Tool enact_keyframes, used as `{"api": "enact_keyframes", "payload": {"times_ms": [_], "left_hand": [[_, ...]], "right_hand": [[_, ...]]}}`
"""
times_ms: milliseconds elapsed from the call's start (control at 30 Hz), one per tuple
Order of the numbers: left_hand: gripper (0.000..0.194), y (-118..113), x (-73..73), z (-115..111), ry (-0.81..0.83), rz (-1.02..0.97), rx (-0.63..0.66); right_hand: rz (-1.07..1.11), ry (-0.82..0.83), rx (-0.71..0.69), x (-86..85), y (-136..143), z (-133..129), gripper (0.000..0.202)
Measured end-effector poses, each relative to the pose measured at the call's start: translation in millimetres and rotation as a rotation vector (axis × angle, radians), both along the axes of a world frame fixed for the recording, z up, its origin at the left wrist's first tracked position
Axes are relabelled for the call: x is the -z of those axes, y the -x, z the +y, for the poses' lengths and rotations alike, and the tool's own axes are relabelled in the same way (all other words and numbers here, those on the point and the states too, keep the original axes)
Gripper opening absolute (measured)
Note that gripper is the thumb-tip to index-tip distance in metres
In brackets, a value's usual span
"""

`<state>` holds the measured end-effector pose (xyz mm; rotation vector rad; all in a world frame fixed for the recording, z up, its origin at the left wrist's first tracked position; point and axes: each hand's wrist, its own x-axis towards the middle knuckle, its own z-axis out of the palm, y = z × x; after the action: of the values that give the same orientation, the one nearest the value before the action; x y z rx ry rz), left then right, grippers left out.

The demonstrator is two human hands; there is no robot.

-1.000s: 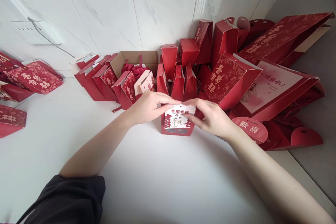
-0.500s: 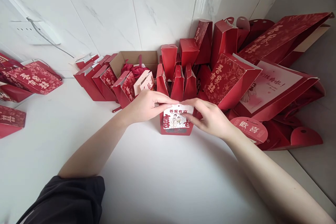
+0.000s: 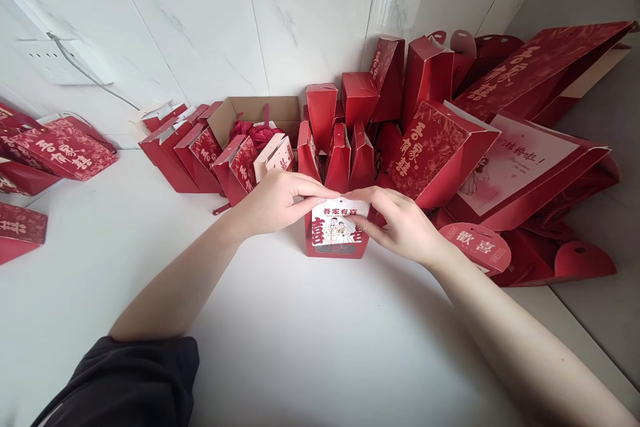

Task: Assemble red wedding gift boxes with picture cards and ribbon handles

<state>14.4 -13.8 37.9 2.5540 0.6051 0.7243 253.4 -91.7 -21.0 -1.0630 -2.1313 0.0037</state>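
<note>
So I'm working this head view remotely, and both hands are meeting over one small red gift box (image 3: 340, 221) with a white front panel. It's standing upright on the white table (image 3: 300, 333), right between the hands. The left hand (image 3: 283, 203) is pinching its top edge near one corner, thumb and fingers nearly together. The right hand (image 3: 397, 220) is gripping the other corner, fingers along the top edge and thumb against the front, so a narrow grip there too. Under the fingers I'm seeing a cartoon couple, with a clear window (image 3: 335, 249) below.

Just past the left hand, a white-sided box (image 3: 273, 157) is partly hiding behind it, and beyond that a cardboard carton (image 3: 263, 107) is holding some dark red ribbon (image 3: 253, 133). Straight beyond both hands, slim red boxes (image 3: 339, 157) are standing close together. Past the right hand, a floral red box (image 3: 425, 147) is leaning, and a round-topped piece (image 3: 475, 243) is sitting just outside the wrist.
</note>
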Motion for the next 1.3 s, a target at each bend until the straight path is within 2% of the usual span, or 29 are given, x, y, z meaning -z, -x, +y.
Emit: {"api": "enact_keyframes", "payload": {"times_ms": [300, 533, 1033, 1300], "left_hand": [[0.026, -3.1, 2.2, 0.7, -0.003, -0.046, 0.054], [0.028, -3.7, 0.9, -3.0, -0.024, -0.057, 0.048], [0.029, -3.7, 0.7, -1.9, -0.018, -0.036, 0.054], [0.026, -5.0, 2.7, 0.3, 0.078, -0.039, 0.042]], "right_hand": [[0.035, 0.030, -0.024, 0.3, -0.6, 0.3, 0.032], [0.012, -0.013, -0.018, -1.9, -1.9, -0.1, 0.030], [0.024, 0.021, -0.032, 0.6, -2.7, 0.8, 0.028], [0.054, 0.044, -0.017, 0.6, 1.3, 0.8, 0.025]]}}
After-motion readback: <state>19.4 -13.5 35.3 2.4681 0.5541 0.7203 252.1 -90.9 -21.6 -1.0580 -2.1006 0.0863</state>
